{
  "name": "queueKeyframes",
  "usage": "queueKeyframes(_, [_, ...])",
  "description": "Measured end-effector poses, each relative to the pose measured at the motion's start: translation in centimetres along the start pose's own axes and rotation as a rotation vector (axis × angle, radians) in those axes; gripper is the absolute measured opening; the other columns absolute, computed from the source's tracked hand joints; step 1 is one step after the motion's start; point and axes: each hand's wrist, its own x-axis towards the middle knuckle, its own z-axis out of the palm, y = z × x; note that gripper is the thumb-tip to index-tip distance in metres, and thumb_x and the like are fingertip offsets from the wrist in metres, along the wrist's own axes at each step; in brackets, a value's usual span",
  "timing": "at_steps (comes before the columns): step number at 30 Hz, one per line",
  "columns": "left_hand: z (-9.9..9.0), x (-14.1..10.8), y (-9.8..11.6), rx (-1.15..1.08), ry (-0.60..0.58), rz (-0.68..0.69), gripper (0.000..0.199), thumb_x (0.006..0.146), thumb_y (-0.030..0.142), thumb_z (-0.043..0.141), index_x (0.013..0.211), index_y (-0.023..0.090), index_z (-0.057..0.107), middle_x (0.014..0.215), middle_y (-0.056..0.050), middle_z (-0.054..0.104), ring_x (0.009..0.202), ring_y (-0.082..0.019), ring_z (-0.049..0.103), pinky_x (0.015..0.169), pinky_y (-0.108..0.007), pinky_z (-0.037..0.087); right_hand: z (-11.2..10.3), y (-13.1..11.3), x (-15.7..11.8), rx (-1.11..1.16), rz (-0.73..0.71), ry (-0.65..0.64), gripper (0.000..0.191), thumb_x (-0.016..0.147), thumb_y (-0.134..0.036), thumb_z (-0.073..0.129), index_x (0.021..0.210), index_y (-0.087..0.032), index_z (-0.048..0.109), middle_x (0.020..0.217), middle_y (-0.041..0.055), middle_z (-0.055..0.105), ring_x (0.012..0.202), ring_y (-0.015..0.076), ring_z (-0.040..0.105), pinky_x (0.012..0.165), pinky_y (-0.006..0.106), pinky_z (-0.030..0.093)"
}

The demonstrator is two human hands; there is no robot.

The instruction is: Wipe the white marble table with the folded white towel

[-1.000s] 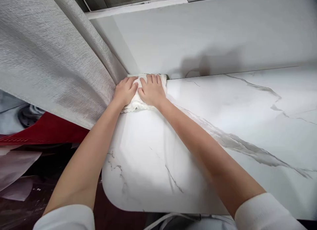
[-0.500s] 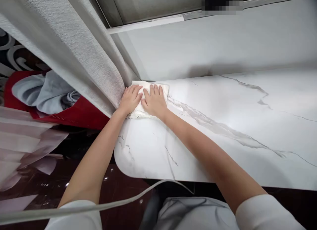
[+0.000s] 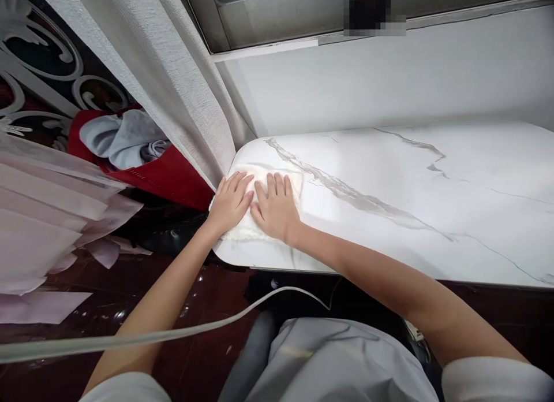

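A: State the position of the cloth (image 3: pixel 250 229).
B: The white cloth lies flat on the tabletop (image 3: pixel 367 159), at its rounded left end. Its left side reaches the table edge. A strip of the surface shows between the cloth and the front edge.

A: Specify the left hand (image 3: pixel 231 204).
B: The left hand rests palm down on the left part of the cloth. Its fingers are extended, slightly apart, and point toward the wall (image 3: pixel 389 78).

A: Specify the right hand (image 3: pixel 277 211).
B: It rests palm down on the right part of the cloth. Its fingers are straight and spread; the thumb is directed toward the left hand. Both hands lie flat on top of the cloth, just beside each other. Whether the thumbs touch cannot be told.

A: List the adjacent items.
B: A pale grey curtain (image 3: pixel 173 61) hangs at the left end of the tabletop. Left of the curtain is a red container (image 3: pixel 173 179) with grey fabric (image 3: pixel 121 137) inside. Pale pink fabric (image 3: pixel 47 217) hangs farther left. A white cable (image 3: pixel 208 329) passes across the view of the left forearm (image 3: pixel 168 301), above the dark red, glossy floor (image 3: pixel 203 364).
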Motion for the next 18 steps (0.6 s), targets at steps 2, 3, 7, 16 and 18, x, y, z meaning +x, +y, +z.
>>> queueKeyframes(2, [-0.3, -2.3, 0.5, 0.008, 0.027, -0.019, 0.053, 0.101, 0.038, 0.025, 0.144, 0.017, 0.047, 0.155, -0.011, 0.045, 0.149, -0.026, 0.032, 0.125, -0.048, 0.018, -0.3, -0.9, -1.4, 0.016, -0.034, -0.016, 0.058, 0.101, -0.036, 0.041, 0.149, -0.004, 0.044, 0.156, 0.0285, 0.035, 0.148, 0.0402, 0.029, 0.120, 0.061, 0.014])
queueKeyframes(3, [-0.5, -3.5, 0.6, 0.008, 0.043, -0.033, 0.053, 0.101, 0.039, 0.026, 0.144, 0.017, 0.048, 0.154, -0.011, 0.046, 0.148, -0.026, 0.034, 0.124, -0.048, 0.020, -0.4, -1.4, -2.0, 0.025, -0.050, -0.029, 0.058, 0.101, -0.036, 0.042, 0.149, -0.003, 0.044, 0.156, 0.0283, 0.035, 0.148, 0.0401, 0.028, 0.120, 0.062, 0.014])
queueKeyframes(7, [-0.8, -7.7, 0.9, -0.040, 0.108, -0.128, 0.049, 0.101, 0.040, 0.029, 0.141, 0.022, 0.051, 0.152, -0.009, 0.050, 0.144, -0.027, 0.040, 0.123, -0.051, 0.022, -0.7, -3.3, -4.1, 0.059, -0.131, -0.093, 0.062, 0.101, -0.039, 0.041, 0.151, -0.002, 0.040, 0.157, 0.0287, 0.033, 0.148, 0.0404, 0.027, 0.120, 0.063, 0.014])
queueKeyframes(16, [-1.2, -10.8, -0.7, -0.217, 0.156, -0.153, 0.046, 0.101, 0.046, 0.035, 0.139, 0.027, 0.051, 0.149, -0.010, 0.050, 0.144, -0.027, 0.040, 0.123, -0.049, 0.027, -1.0, -4.7, -5.2, 0.118, -0.269, -0.099, 0.061, 0.101, -0.039, 0.042, 0.149, -0.002, 0.043, 0.155, 0.0319, 0.034, 0.146, 0.0425, 0.031, 0.119, 0.066, 0.015])
queueKeyframes(18, [-1.2, -10.2, -0.6, -0.209, 0.145, -0.170, 0.045, 0.101, 0.044, 0.034, 0.140, 0.029, 0.050, 0.149, -0.010, 0.049, 0.144, -0.027, 0.039, 0.123, -0.050, 0.025, -1.0, -4.2, -4.7, 0.146, -0.279, -0.109, 0.061, 0.100, -0.040, 0.044, 0.148, -0.002, 0.045, 0.155, 0.0319, 0.034, 0.146, 0.0425, 0.031, 0.120, 0.066, 0.015])
